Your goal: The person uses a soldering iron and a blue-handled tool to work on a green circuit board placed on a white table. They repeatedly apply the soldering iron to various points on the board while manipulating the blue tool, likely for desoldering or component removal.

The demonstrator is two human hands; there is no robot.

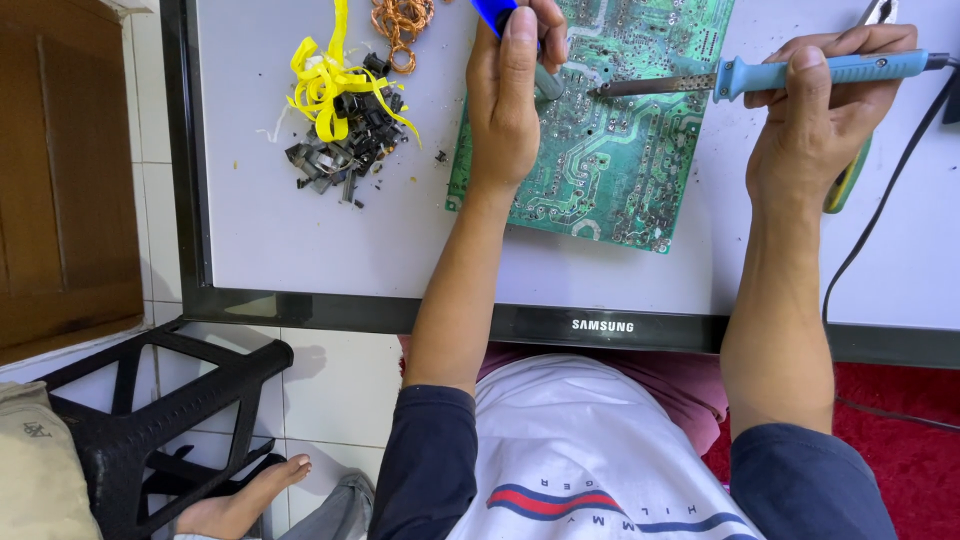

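Head view — right hand (815, 120) grips soldering iron (790, 72), tip on circuit board (610, 150); left hand (510, 95) clasps blue tool (492, 14), possibly desoldering pump.

— What's serving as the work surface here?

— A flat white panel (300, 240) with a dark frame, lying face up over a tiled floor (340, 385) and, to the right, a red carpet (920, 470)

— And what lies on it?

— A green circuit board (610, 160), solder side up, near the middle. Well to its left sits a heap of small dark parts (345, 150) with yellow tape (325, 80) tangled on top, and a coil of copper wire (402, 25) just beyond that. A few loose bits are scattered near the heap. A black cable (880, 210) crosses the right side, and yellow-green handled pliers (848, 180) lie there too
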